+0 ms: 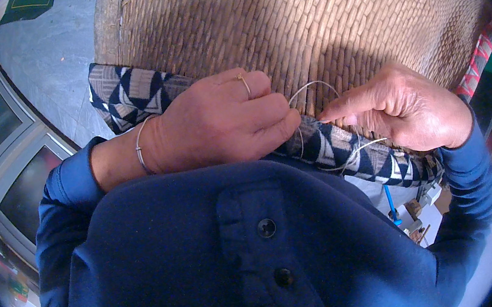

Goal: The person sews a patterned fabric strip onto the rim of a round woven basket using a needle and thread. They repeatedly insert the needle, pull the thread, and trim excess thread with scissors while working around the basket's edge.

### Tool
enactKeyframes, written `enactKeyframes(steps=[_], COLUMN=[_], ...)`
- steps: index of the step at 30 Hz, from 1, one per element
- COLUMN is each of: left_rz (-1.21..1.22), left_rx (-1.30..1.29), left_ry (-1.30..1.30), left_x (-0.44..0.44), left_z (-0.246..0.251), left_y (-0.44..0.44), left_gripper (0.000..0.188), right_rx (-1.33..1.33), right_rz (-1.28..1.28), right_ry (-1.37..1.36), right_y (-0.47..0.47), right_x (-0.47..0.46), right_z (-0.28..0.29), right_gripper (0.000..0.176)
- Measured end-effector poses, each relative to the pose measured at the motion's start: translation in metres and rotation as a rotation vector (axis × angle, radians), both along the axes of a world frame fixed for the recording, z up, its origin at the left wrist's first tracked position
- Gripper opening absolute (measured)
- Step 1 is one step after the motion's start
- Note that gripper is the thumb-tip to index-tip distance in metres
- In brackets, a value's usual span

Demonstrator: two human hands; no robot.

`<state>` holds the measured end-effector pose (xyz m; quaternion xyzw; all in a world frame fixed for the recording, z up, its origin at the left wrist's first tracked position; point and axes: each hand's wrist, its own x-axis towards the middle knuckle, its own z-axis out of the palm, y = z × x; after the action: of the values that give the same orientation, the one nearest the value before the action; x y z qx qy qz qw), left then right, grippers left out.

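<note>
A large woven wicker panel [303, 17] lies before me, its near edge wrapped in patterned fabric [135, 93] with dark, white and beige triangles. My left hand [227, 114], with a ring and a bracelet, grips this fabric-covered edge, its fingers curled. To its right, my right hand [401, 107] pinches a thin needle-like tip between thumb and forefinger, close against the fabric. A pale thread [315, 83] loops up between the two hands, and more thread hangs over the fabric below my right hand. Where the tip meets the fabric is too small to tell.
Glass-paned, metal-framed doors [15, 149] stand at the left. A green object [25, 8] lies on the grey floor at the upper left. Red-and-white trim [476, 63] covers the right edge of the wicker. A blue-handled item [391, 204] and small objects lie below right.
</note>
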<state>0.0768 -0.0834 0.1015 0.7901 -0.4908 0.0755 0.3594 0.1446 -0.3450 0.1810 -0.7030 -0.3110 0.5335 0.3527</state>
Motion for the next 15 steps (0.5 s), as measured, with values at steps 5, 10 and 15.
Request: enactKeyframes(steps=[5, 10, 15], left_rz=[-0.009, -0.007, -0.01], left_rx=[-0.001, 0.006, -0.043], left_ry=[-0.003, -0.001, -0.019], left_x=[0.0, -0.001, -0.001], left_z=[0.0, 0.001, 0.0], left_y=[0.0, 0.0, 0.001], left_gripper=[0.026, 0.026, 0.027], right_rx=[-0.126, -0.059, -0.148], right_rz=[0.296, 0.426, 0.654], right_ry=[-0.235, -0.531, -0.911], right_y=[0.016, 0.039, 0.064], right_x=[0.016, 0.02, 0.007], right_z=[0.024, 0.032, 0.044], right_gripper=[0.047, 0.037, 0.014])
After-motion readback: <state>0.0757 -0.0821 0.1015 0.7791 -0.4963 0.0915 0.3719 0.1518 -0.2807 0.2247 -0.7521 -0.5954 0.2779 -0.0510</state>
